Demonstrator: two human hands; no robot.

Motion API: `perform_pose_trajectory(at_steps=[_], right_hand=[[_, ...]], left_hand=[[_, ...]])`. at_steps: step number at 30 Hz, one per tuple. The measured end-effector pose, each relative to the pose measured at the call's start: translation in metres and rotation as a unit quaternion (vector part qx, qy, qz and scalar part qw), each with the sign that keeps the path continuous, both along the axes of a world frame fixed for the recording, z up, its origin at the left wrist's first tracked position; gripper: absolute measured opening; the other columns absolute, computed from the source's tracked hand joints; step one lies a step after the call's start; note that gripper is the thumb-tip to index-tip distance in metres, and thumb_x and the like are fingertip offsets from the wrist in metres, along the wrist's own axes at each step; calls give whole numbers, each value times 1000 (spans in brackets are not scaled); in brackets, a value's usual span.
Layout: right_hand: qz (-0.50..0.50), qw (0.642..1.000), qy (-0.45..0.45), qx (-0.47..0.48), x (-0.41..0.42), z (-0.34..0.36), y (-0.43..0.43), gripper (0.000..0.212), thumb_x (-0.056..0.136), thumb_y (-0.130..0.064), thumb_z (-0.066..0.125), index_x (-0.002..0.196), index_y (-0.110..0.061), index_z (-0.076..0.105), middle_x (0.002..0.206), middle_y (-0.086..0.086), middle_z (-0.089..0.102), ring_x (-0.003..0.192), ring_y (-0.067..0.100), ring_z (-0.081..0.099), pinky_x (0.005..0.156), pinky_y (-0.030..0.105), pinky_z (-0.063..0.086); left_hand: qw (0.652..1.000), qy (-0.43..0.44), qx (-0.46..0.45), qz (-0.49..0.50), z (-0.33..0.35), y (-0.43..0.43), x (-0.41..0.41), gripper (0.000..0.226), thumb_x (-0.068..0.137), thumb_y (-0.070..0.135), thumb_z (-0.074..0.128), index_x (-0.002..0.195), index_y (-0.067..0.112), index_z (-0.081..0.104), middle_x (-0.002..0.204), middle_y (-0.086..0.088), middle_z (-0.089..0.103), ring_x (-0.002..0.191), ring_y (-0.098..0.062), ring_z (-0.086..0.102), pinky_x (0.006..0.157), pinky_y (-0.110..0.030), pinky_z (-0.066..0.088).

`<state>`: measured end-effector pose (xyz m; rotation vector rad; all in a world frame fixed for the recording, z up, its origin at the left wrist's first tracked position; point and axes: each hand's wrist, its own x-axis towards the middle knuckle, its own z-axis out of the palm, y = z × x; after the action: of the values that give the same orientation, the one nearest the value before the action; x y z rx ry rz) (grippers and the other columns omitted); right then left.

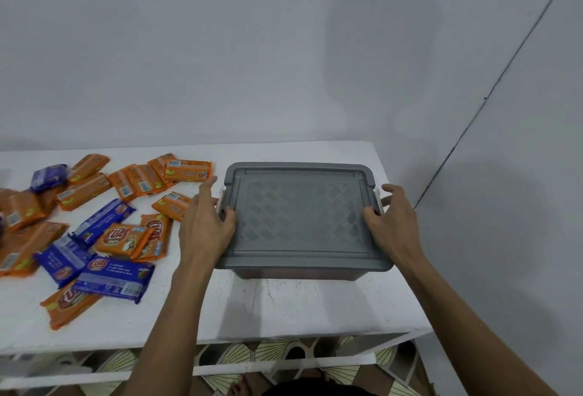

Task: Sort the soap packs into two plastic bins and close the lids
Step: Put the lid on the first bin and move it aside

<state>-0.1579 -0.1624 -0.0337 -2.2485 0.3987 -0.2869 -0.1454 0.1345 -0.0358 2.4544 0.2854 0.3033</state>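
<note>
A plastic bin with a grey patterned lid [299,216] stands on the right half of the white table [284,310], its lid on. My left hand [206,225] grips the bin's left side at the white latch, thumb on the lid. My right hand [392,222] grips the right side at the other white latch. Several orange soap packs [124,241] and several blue soap packs [113,279] lie scattered on the table's left half.
A pale wall runs right behind the table, with a corner on the right. The table's right edge lies close to the bin. Below the front edge are white frame bars and a patterned floor [277,351]. Only one bin is in view.
</note>
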Motion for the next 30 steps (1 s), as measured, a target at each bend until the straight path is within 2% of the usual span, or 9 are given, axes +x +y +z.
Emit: perform_pose_trajectory(at_steps=[2, 4, 9, 12, 15, 17, 20, 24, 30], right_hand=[[-9, 1000, 4, 7, 1, -1, 0, 49, 88, -19, 63, 134, -10, 49, 111, 5, 59, 84, 15, 53, 74, 27, 39], [-16, 1000, 4, 21, 1, -3, 0, 47, 88, -21, 63, 132, -11, 52, 113, 6, 61, 87, 16, 54, 74, 26, 40], [0, 998, 2, 56, -2, -5, -1, 40, 90, -24, 60, 130, -22, 56, 101, 5, 63, 74, 13, 58, 57, 19, 42], [6, 998, -7, 65, -3, -5, -2, 36, 93, -28, 56, 130, -25, 60, 101, -1, 63, 79, 9, 59, 64, 21, 43], [9, 995, -17, 101, -5, -5, -5, 31, 98, -33, 52, 126, -29, 64, 96, -11, 63, 80, 7, 60, 68, 20, 45], [21, 991, -15, 129, -7, -7, -7, 30, 98, -34, 52, 126, -33, 62, 98, -10, 63, 85, 9, 60, 75, 25, 48], [34, 992, 9, 121, -9, -10, -6, 34, 99, -42, 49, 132, -39, 54, 106, -9, 61, 94, 12, 61, 79, 29, 50], [49, 997, 27, 57, -6, -7, -4, 41, 100, -33, 46, 141, -31, 45, 124, -1, 58, 102, 21, 59, 91, 39, 49], [62, 997, 35, 18, 5, -1, -4, 45, 101, -26, 47, 146, -21, 43, 138, 6, 54, 117, 27, 56, 100, 38, 43]], left_hand=[[1000, 10, -1, 14, -1, 0, 1, 63, 89, 26, 62, 145, 19, 34, 128, -11, 58, 115, -31, 55, 90, -48, 49], [1000, 13, 9, 26, -2, 1, 1, 52, 91, 28, 61, 139, 15, 45, 128, -10, 59, 115, -29, 55, 89, -46, 49], [1000, 2, 29, 8, -1, -1, -3, 41, 92, 32, 59, 129, 14, 59, 127, -10, 56, 112, -27, 54, 83, -37, 46], [999, -11, 31, -12, 0, -3, -5, 42, 92, 37, 57, 128, 15, 62, 127, -7, 54, 108, -23, 54, 77, -31, 43], [999, -21, -26, -13, -5, 2, -2, 34, 94, 30, 56, 125, 17, 64, 124, -8, 55, 99, -17, 54, 77, -29, 45], [996, -20, -81, -16, -8, 6, 0, 30, 96, 27, 54, 123, 22, 64, 127, -8, 57, 96, -13, 54, 80, -29, 46], [985, 37, -167, -28, -6, 2, 0, 28, 98, 26, 50, 126, 26, 55, 137, -6, 52, 116, -22, 54, 89, -37, 49], [985, 51, -160, -38, -2, -4, -3, 37, 98, 23, 52, 135, 23, 47, 144, -9, 47, 130, -29, 47, 98, -44, 46], [989, 13, -142, -44, -7, -1, 1, 38, 102, 23, 43, 139, 19, 49, 135, -9, 57, 114, -25, 57, 97, -42, 50]])
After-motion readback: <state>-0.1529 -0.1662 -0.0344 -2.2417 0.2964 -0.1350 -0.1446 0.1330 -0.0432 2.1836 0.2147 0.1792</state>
